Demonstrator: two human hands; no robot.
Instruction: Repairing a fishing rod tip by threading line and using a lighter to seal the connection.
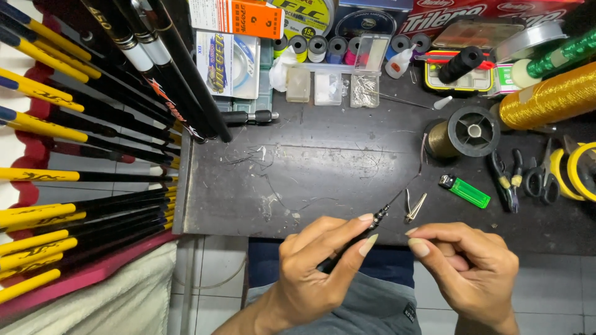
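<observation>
My left hand [323, 260] pinches the thin black tip of a fishing rod [379, 217] between thumb and fingers, just past the near edge of the dark worktable [323, 167]. A fine thread [421, 162] runs from the rod tip up toward a black spool of bronze thread [462, 133]. My right hand [469, 267] is curled close beside the tip, fingers bent inward; whether it pinches the thread I cannot tell. A small metal nail clipper [415, 208] lies on the table right by the tip.
A green lighter [465, 191], pliers [504, 180] and scissors [542, 177] lie at the right. Gold and green thread spools [546, 96], small boxes and line reels crowd the back. Black and yellow rods [81, 149] fan out at the left.
</observation>
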